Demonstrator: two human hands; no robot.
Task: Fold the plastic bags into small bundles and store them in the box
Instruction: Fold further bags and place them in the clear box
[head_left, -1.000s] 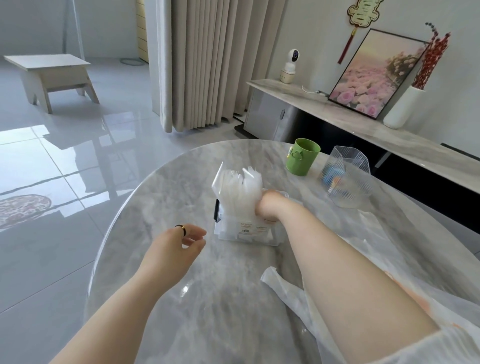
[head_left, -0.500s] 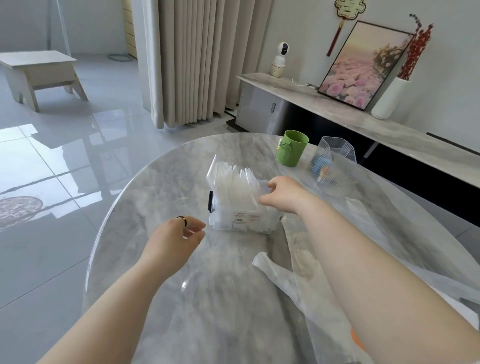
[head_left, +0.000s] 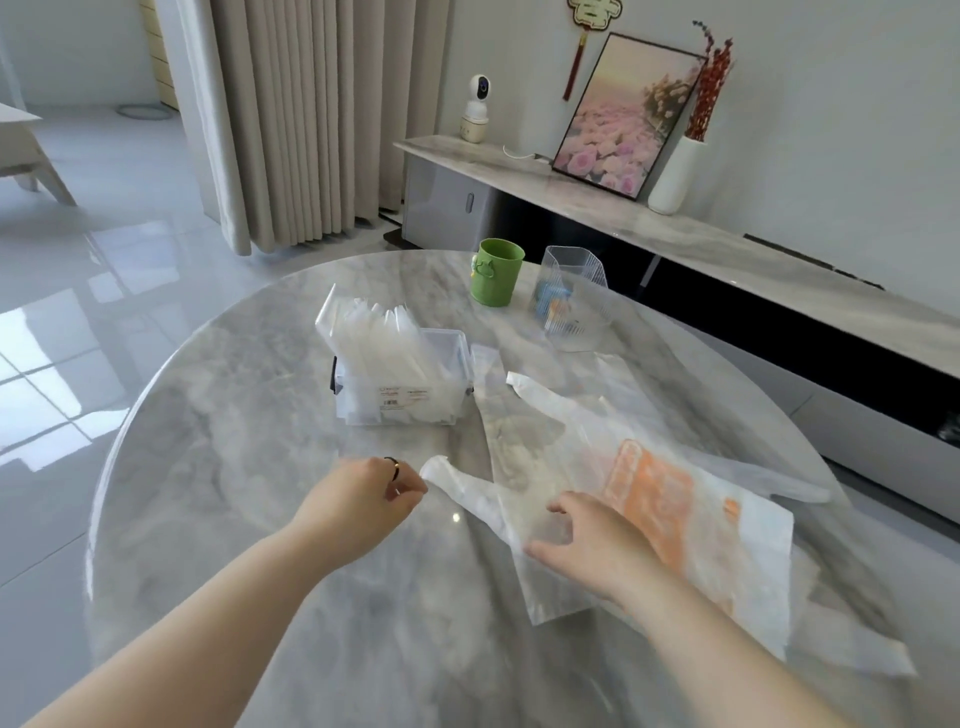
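Marble table (head_left: 260, 467), clear box (head_left: 405, 395), green cup (head_left: 496, 273), ribbed clear holder (head_left: 571, 306), flat plastic bags (head_left: 675, 499), perhaps several

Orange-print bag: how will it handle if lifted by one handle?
Probably floppy: the bag lies flat and wrinkled, its handle a limp strip. Likely very light, thin enough for the marble table to show through. It may slide on the glossy top unless pinned; the right hand rests on it.

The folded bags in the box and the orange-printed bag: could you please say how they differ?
The folded bags stand as narrow bundles in the box; the orange-printed bag lies spread flat on the table. The folded bags look plain white; the other carries an orange print. Nothing touches the bundles; the right hand rests on the flat bag. Both are thin plastic.
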